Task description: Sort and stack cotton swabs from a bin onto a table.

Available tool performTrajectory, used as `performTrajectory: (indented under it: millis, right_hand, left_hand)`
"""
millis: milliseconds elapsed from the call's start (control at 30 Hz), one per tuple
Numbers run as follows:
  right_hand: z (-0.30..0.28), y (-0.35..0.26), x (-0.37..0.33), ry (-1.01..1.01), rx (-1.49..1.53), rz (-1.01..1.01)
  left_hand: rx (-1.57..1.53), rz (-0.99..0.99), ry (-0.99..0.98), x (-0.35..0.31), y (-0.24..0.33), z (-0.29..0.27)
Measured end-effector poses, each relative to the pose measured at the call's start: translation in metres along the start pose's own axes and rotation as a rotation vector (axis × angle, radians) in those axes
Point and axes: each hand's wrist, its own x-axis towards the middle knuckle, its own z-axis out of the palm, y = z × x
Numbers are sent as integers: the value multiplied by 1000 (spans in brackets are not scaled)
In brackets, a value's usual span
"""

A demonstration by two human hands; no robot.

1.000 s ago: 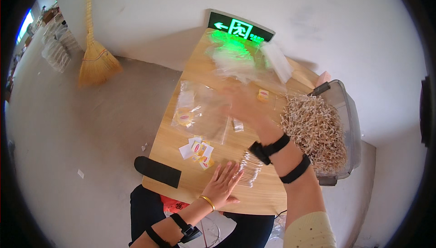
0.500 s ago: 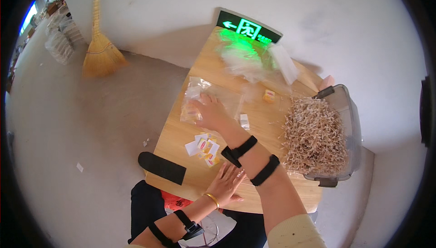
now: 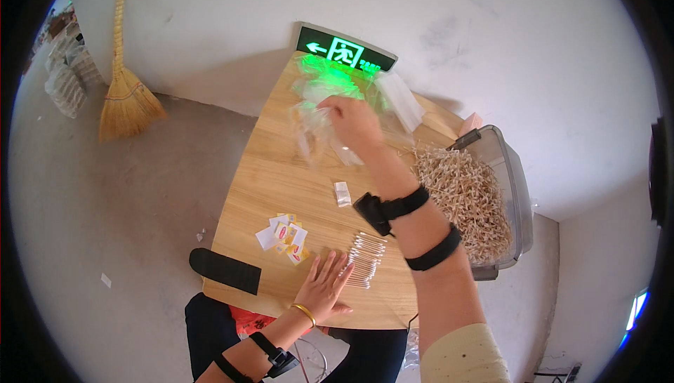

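My left hand (image 3: 324, 290) lies flat on the wooden table, fingers spread, its fingertips beside a row of cotton swabs (image 3: 366, 260). Farther back, my right hand (image 3: 354, 124) is raised with its fingers closed on a clear plastic bag (image 3: 314, 134), which is smeared by motion. Left of the swabs sit several small white and yellow cards (image 3: 283, 234) in a loose pile. A small white packet (image 3: 342, 194) rests between the pile and my right forearm. To the right, a grey clear tub (image 3: 518, 193) holds a heap of cotton swabs (image 3: 463, 197).
At the table's back edge a green-lit exit sign (image 3: 344, 51) leans on the wall, with more clear bags (image 3: 326, 81) before it. A black rounded strip (image 3: 225, 271) overhangs the front left edge. A straw broom (image 3: 130, 98) stands on the floor by the wall.
My right hand has lifted the clear bag from the table's left side and carried it back and right. The swab row now shows fully. My left hand stays flat; the whole view has shifted.
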Motion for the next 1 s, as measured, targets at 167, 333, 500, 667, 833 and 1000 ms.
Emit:
performTrajectory:
  millis: [167, 333, 500, 667, 833, 1000]
  right_hand:
    - [-68, 42, 37, 203, -274, 107]
    - [-118, 132, 79, 357, -208, 221]
    - [-36, 128, 43, 24, -556, 101]
    - [47, 64, -45, -348, -438, 87]
    - [96, 108, -69, 199, -380, 7]
    - [90, 101, -70, -106, 25, 233]
  left_hand:
    - [-24, -7, 10, -1, 0, 1]
    - [-39, 23, 18, 4, 5, 0]
    - [-34, 9, -2, 2, 3, 0]
    - [-121, 39, 40, -11, -12, -2]
    - [44, -88, 103, -22, -27, -40]
    - [104, -356, 72, -25, -67, -42]
